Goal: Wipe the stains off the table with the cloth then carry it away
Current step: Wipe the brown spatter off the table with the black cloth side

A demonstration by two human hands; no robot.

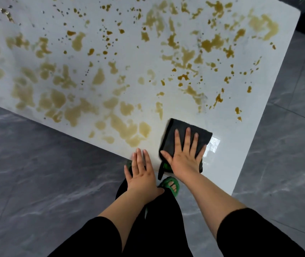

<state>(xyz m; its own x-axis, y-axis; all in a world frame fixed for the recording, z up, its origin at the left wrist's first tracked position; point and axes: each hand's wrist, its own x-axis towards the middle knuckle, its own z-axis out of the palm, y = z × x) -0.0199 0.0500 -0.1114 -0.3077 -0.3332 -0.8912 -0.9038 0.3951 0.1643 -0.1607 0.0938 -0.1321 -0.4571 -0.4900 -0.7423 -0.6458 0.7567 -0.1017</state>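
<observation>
A white glossy table [240, 138] fills the upper view, covered with several yellow-brown stains [77, 41] from the far side down to the near edge. A folded dark grey cloth [175, 130] lies on the near right part of the table, its lower end hanging over the edge. My right hand [184, 156] presses flat on the cloth with fingers spread. My left hand [141, 171] rests flat at the table's near edge, to the left of the cloth, holding nothing. The strip right of the cloth looks wet and stain-free.
Grey marbled floor tiles [36, 182] surround the table at left, front and right. My black trousers and green sandals [170, 185] show below the table edge. The table's right corner [233, 191] lies just right of my right forearm. Something dark stands at the top right.
</observation>
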